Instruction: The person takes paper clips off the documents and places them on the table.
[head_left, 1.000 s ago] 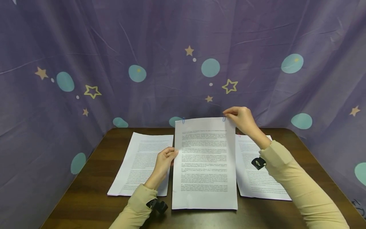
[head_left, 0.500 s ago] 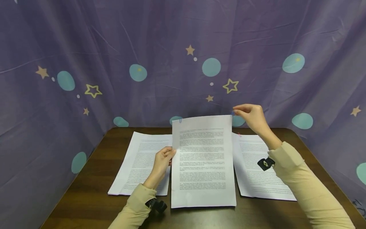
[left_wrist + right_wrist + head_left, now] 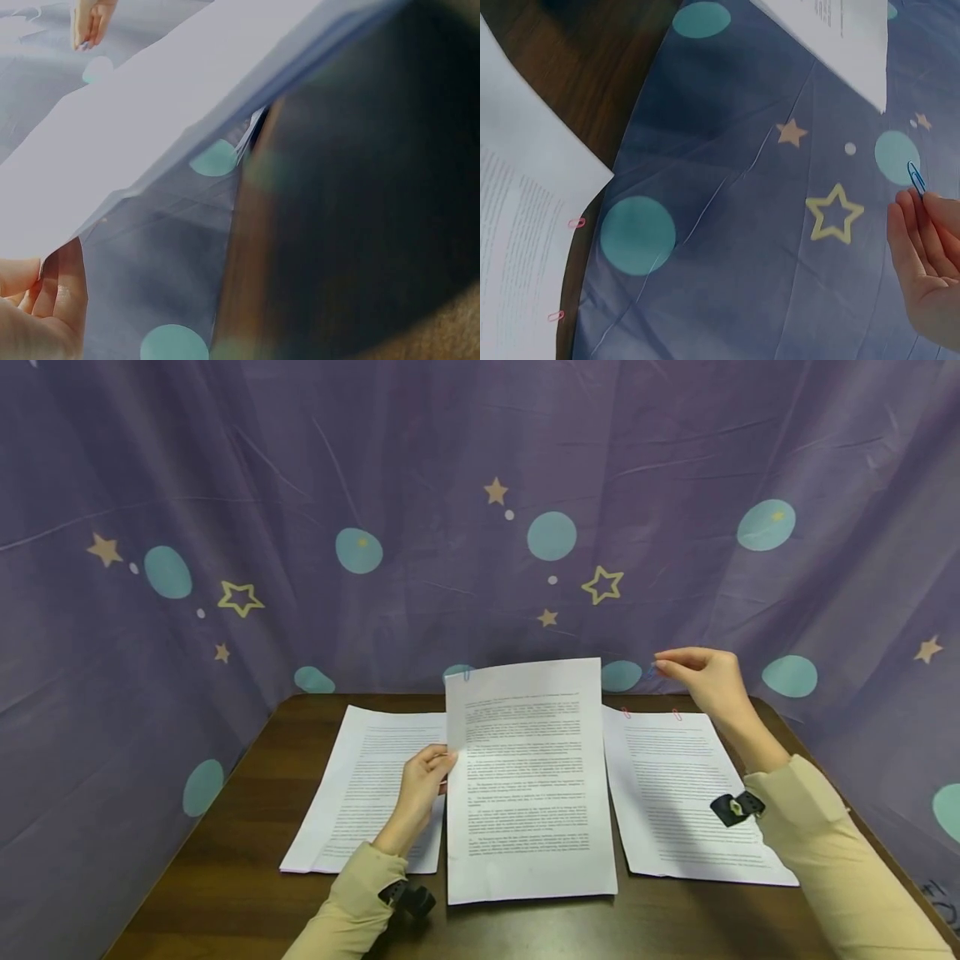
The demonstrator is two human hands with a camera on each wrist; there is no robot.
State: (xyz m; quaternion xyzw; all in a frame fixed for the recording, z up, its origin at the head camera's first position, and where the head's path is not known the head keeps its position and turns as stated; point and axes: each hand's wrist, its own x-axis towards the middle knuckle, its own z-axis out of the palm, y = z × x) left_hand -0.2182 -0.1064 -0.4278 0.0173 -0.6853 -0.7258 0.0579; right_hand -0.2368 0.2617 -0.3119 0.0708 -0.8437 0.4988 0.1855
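Note:
My left hand (image 3: 423,781) pinches the left edge of an upright stack of printed paper (image 3: 528,785) between thumb and fingers. One blue paper clip (image 3: 467,675) sits on the stack's top edge near the left corner; the top right corner carries no clip. My right hand (image 3: 708,681) is up to the right of the stack, apart from it. Between its thumb and fingertips it pinches another blue paper clip (image 3: 916,178), plain in the right wrist view. The left wrist view shows the left thumb and fingers (image 3: 71,289) on the sheets' edge.
A second paper stack (image 3: 375,789) lies on the brown table (image 3: 217,835) at left. A third stack (image 3: 682,793), with two red paper clips (image 3: 677,715) on its top edge, lies at right. A purple curtain (image 3: 450,460) with stars hangs behind the table.
My right hand has pulled the right blue paper clip off the stack's top edge and moved right with it. The held stack has shifted slightly left, its top right corner now bare.

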